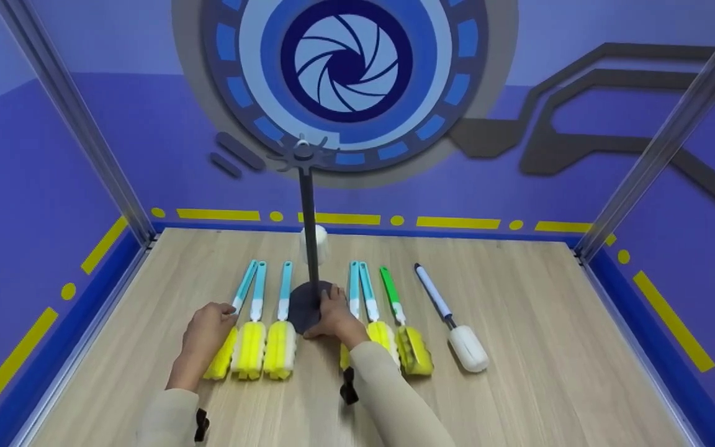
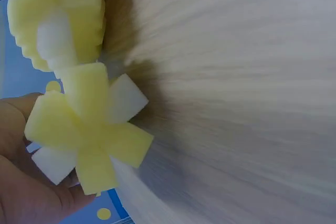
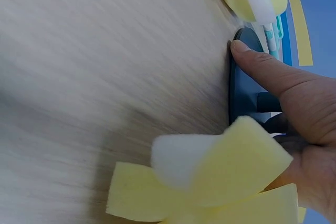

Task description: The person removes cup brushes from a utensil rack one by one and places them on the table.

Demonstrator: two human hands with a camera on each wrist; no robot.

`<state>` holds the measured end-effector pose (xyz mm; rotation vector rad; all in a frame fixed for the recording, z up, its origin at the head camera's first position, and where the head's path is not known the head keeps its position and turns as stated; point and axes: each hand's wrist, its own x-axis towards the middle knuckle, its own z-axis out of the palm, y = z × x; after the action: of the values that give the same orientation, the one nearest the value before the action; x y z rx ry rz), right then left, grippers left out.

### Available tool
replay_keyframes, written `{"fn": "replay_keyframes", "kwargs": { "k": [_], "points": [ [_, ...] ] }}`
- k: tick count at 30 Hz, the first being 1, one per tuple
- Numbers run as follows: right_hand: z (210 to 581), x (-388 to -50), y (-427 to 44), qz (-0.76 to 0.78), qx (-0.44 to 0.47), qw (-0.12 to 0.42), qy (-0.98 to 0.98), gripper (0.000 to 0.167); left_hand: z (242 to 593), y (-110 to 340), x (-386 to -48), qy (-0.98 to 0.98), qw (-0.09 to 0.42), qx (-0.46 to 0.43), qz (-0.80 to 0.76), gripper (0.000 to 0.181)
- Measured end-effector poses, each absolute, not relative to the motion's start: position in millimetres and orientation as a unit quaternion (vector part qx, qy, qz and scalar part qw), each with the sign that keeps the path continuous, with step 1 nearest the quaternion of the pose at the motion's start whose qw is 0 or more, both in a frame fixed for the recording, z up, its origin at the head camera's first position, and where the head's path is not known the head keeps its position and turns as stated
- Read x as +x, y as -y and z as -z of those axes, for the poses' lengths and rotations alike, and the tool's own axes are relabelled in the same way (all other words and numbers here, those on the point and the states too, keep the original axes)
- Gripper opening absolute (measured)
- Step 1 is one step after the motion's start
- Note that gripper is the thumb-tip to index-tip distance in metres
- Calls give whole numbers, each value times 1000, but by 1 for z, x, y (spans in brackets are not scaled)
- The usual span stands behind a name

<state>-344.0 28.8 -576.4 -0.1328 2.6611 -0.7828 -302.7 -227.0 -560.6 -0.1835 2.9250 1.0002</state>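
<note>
My left hand (image 1: 203, 341) grips the leftmost sponge brush (image 1: 221, 360) near its neck; the star-shaped end of its sponge head (image 2: 86, 124) faces the left wrist camera. Two more blue-handled brushes lie beside it, a second brush (image 1: 249, 354) and a third brush (image 1: 280, 354). My right hand (image 1: 336, 320) holds the round base of a dark stand (image 1: 303, 307), its thumb (image 3: 262, 66) stretched along the base rim. The stand's post rises to a ring of hooks, with nothing hanging on the hooks. My right forearm partly covers two blue-handled brushes.
Right of my arm lie a green-handled brush (image 1: 414, 351) with a yellow sponge and a lilac-handled brush (image 1: 468, 349) with a white sponge. Behind the post stands a whitish object (image 1: 319, 245), partly hidden. Blue panels enclose the wooden table (image 1: 537, 310) at back and sides.
</note>
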Motion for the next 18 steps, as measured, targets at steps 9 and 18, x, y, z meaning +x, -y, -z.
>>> {"fn": "replay_keyframes", "kwargs": {
  "k": [9, 18],
  "points": [
    [577, -344, -27, 266, -55, 173, -947, 110, 559, 233, -300, -958, 5, -65, -278, 35],
    [576, -343, -27, 274, -41, 177, -944, 109, 559, 233, -304, -954, 24, -53, -293, 41]
  ]
}}
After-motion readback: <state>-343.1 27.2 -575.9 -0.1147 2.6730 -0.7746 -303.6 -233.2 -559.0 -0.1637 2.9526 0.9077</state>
